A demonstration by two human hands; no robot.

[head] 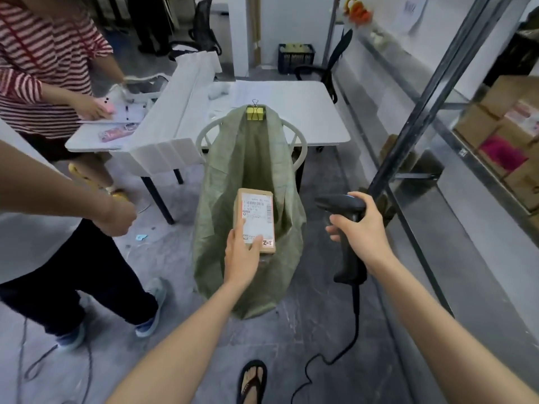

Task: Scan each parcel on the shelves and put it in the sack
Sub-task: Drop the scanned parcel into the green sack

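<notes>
My left hand (241,255) holds a small brown cardboard parcel (257,211) by its near end, label side up, over the open mouth of the green woven sack (221,205). The white label shows barcodes. The sack hangs from a white plastic chair (297,141), pinned at the top by a yellow binder clip (255,112). My right hand (360,228) grips a black corded barcode scanner (342,204) to the right of the sack, its head pointing left toward the parcel.
A metal shelf rack (414,118) with cardboard boxes (495,123) runs along the right. A white table (291,112) stands behind the sack. Two people stand at the left, one in a striped top (43,59). The scanner cable (344,345) trails on the floor by my sandalled foot (253,380).
</notes>
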